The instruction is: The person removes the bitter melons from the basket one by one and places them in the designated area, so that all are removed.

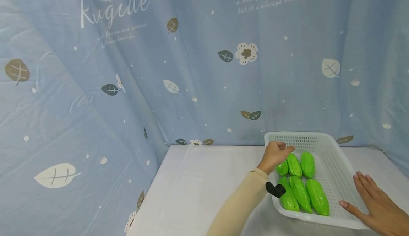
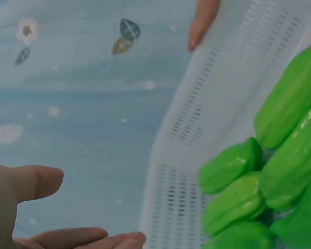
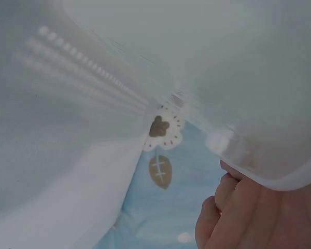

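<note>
A white perforated plastic basket (image 1: pixel 306 221) stands on the table. Several glossy green ridged fruits, like star fruits (image 1: pixel 317 197), lie in its left half. My left hand (image 1: pixel 276 155) is over the basket's left side, close above the fruits at the back. In the left wrist view the thumb and fingers of that hand are apart, with nothing between them. My right hand (image 1: pixel 377 204) is at the basket's right rim, fingers straight along the outside and thumb reaching over the inside. In the right wrist view its fingers (image 3: pixel 243 212) are right at the rim.
A white table (image 1: pixel 204 186) extends left of the basket. Behind it hangs a pale blue curtain (image 1: pixel 204 69) with leaf and flower prints, close to the basket's far rim. A black strap piece (image 1: pixel 275 189) sits at the left wrist.
</note>
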{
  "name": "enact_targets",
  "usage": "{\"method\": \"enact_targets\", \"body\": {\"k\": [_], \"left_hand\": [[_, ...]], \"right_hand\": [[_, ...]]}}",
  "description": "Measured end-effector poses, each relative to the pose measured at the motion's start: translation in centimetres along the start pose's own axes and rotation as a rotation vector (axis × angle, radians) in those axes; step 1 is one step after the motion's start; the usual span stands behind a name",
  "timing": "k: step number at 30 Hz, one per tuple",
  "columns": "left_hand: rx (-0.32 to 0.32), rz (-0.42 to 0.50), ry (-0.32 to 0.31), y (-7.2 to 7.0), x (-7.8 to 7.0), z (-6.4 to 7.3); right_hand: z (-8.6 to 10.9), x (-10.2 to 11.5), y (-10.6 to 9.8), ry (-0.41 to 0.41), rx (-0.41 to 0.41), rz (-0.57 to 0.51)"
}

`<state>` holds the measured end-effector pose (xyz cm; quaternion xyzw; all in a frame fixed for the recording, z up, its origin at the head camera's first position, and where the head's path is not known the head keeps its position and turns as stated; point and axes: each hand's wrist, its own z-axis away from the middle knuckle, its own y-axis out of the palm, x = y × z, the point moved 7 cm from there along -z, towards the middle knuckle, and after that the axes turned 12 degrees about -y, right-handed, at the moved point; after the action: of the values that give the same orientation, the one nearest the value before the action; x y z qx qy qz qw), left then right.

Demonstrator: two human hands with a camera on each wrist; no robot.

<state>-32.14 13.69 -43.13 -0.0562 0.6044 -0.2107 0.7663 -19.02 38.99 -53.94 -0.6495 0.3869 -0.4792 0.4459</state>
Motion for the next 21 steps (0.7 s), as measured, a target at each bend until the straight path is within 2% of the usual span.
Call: {"method": "enact_targets", "body": {"k": [8, 13, 21], "left_hand": [[-0.005, 0.134, -0.137, 1.4, 1.6, -1.6], [0.024, 0.206, -0.137, 1.8, 1.7, -1.5], [0.036, 0.215, -0.084, 2.3, 2.2, -1.5]], "right_hand": [[0.0, 0.1, -0.1, 0.005, -0.002, 0.003], [0.0, 0.6, -0.5, -0.001, -0.001, -0.001], [-0.1, 1.5, -1.1, -0.006, 0.002, 0.003]]}}
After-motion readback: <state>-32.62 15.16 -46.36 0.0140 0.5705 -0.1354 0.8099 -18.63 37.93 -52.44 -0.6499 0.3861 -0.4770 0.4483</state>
